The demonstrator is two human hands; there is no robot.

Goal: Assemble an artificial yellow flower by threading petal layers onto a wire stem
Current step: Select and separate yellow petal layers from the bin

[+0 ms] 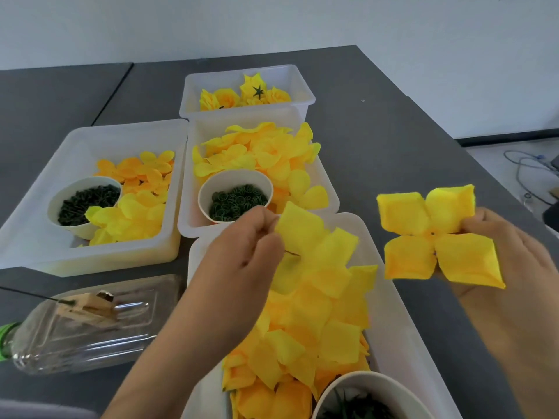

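Far left on the grey table [378, 122] lies a clear bottle [84, 325] with a clothespin [87, 305] on it, beside a tray [36, 213] of petals and a cup [81, 204] of dark green bits. The left hand [242, 255] pinches a yellow petal layer [305, 237] above the near tray [402, 322] heaped with more. Well apart to the right, the right hand [511, 261] grips a four-petal layer [435, 234] by its edge, spread flat, held over bare table

A clear plastic bottle [87, 325] with a green cap [6, 338] lies on its side on the dark grey table [378, 140]; a wooden clothespin [87, 305] rests on the bottle; grey cables [526, 167] lie on the floor beyond the table's right edge.
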